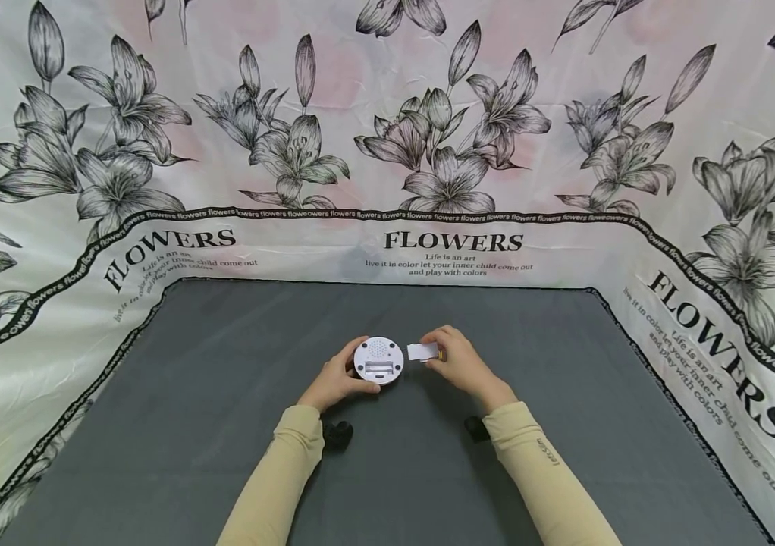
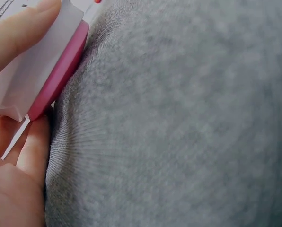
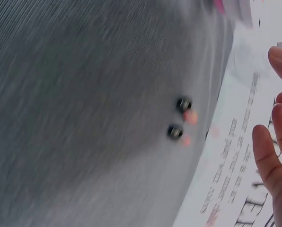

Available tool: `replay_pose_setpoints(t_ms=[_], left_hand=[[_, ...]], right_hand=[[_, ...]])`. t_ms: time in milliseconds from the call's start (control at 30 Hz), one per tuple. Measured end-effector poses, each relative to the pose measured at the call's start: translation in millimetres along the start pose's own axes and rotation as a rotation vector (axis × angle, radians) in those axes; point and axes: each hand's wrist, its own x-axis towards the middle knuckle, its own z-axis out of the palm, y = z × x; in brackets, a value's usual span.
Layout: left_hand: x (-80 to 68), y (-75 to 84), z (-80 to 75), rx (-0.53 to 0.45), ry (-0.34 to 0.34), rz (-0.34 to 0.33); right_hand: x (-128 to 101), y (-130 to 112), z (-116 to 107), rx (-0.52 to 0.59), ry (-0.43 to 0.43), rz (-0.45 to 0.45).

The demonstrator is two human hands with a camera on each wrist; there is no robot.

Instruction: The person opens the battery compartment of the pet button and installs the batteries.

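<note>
Backdrop: a white cloth [image 1: 387, 114] printed with black-and-grey lilies and the word FLOWERS rises behind and along both sides of the work area. Below it lies a dark grey mat [image 1: 224, 425], its knitted weave filling most of the left wrist view. Two forearms in beige sleeves [image 1: 278, 478] reach in from the near edge. The left hand [image 1: 336, 379] grips a round white device [image 1: 378, 360] by its left rim, fingers curled round the edge; the device sits on the mat at centre, its upturned face showing a grid of small holes and, nearer the person, a rectangular recess. In the left wrist view the same device shows a white side wall with a pink band [image 2: 60, 71] against the mat. The right hand [image 1: 459, 362] is just to the right of the device and pinches a small white rectangular cover [image 1: 423, 351] between thumb and fingertips; cover and device are near each other but apart. In the right wrist view two small dark cylindrical objects [image 3: 179, 118] with reddish ends lie side by side on the mat near the cloth's edge; blurred, so type cannot be told.
</note>
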Motion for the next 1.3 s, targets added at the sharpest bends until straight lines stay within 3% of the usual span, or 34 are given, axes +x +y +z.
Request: replay_pose_setpoints(t_ms=[267,533,633,933,1300], left_hand=[[2.7,0.8,-2.6,-0.022,-0.006,-0.006],[-10.2,28.5,-6.4,-0.026,-0.041,-0.016],[-11.7,29.8,-6.9,-0.019,-0.047,-0.024],[-2.7,1.0,-2.3,-0.038,-0.002,-0.046],[-3.2,2.6,-1.2,-0.044,-0.002,-0.022]], right_hand=[[-26,41,-25,0.0,0.084,0.11],[-50,76,-42,-0.043,0.097,0.227],[-55,85,-46,-0.051,0.09,0.25],[-58,98,-50,-0.058,0.035,0.31],[-59,108,-55,-0.015,-0.043,0.334]])
